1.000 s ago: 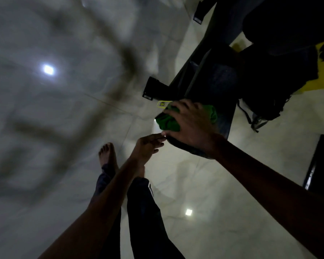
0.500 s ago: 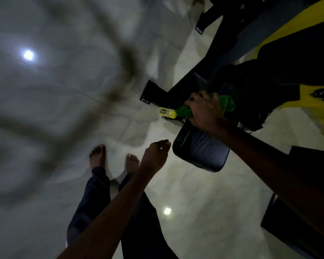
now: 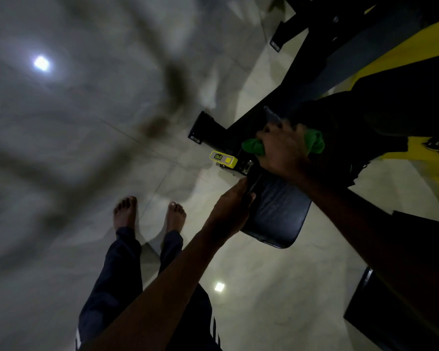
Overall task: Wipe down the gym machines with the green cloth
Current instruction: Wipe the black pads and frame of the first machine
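Note:
The green cloth (image 3: 314,141) is bunched under my right hand (image 3: 283,150), which grips it and presses it on the dark frame of the gym machine just above the black padded seat (image 3: 279,211). Cloth shows on both sides of the hand. My left hand (image 3: 230,210) rests on the left edge of the seat pad, fingers along its rim. A yellow label (image 3: 223,158) sits on the frame just left of the cloth.
The black and yellow machine frame (image 3: 365,59) runs up to the upper right. A black foot bar (image 3: 204,130) lies on the pale tiled floor (image 3: 276,287). My bare feet (image 3: 150,214) stand left of the seat. Another dark pad (image 3: 390,312) is at lower right.
My left hand has moved right from mid-air onto the seat's edge. My right hand with the cloth stays at the top of the seat, shifted only slightly.

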A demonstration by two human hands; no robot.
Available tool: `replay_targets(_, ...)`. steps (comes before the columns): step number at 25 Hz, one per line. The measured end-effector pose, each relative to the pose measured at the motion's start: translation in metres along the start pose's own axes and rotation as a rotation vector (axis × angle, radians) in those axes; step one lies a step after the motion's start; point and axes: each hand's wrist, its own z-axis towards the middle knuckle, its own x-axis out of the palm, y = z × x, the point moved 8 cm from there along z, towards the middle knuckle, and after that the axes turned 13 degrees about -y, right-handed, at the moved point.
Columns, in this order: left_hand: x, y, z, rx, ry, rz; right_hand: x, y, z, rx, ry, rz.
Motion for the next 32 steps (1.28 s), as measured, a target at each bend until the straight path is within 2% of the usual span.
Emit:
replay_targets(4, 0.001, -0.004, 0.005, 0.043, -0.042, 0.044, 0.001, 0.008, -0.019, -0.122, -0.035, 0.114)
replay_targets(8, -0.012, -0.012, 0.0, 0.035, -0.066, 0.156, 0.007, -0.042, 0.037, 0.027, -0.049, 0.014)
replay_targets(10, -0.01, -0.012, 0.002, 0.03, -0.04, 0.1, 0.01, -0.06, 0.062, 0.133, 0.006, 0.011)
replay_targets(12, -0.006, -0.01, 0.006, 0.038, -0.033, 0.07, 0.012, -0.058, 0.065, 0.163, 0.052, -0.004)
replay_targets(15, -0.003, -0.006, 0.009, 0.029, -0.011, 0.058, 0.009, -0.035, 0.041, 0.007, 0.005, -0.046)
replay_targets(17, -0.003, -0.007, 0.01, 0.063, -0.027, 0.059, 0.007, -0.035, 0.037, -0.019, -0.022, 0.001)
replay_targets(21, -0.004, -0.011, 0.01, 0.071, -0.025, 0.064, 0.012, -0.051, 0.067, 0.108, 0.007, 0.014)
replay_targets(25, -0.011, -0.02, 0.005, 0.084, -0.044, 0.073, 0.02, -0.069, 0.083, 0.283, 0.109, 0.178)
replay_targets(29, -0.018, -0.023, -0.001, 0.061, -0.058, 0.14, 0.0, -0.058, 0.048, 0.156, -0.111, 0.166)
replay_targets(32, -0.015, -0.023, 0.003, 0.052, -0.064, 0.132, 0.0, -0.057, 0.043, 0.124, -0.113, 0.158)
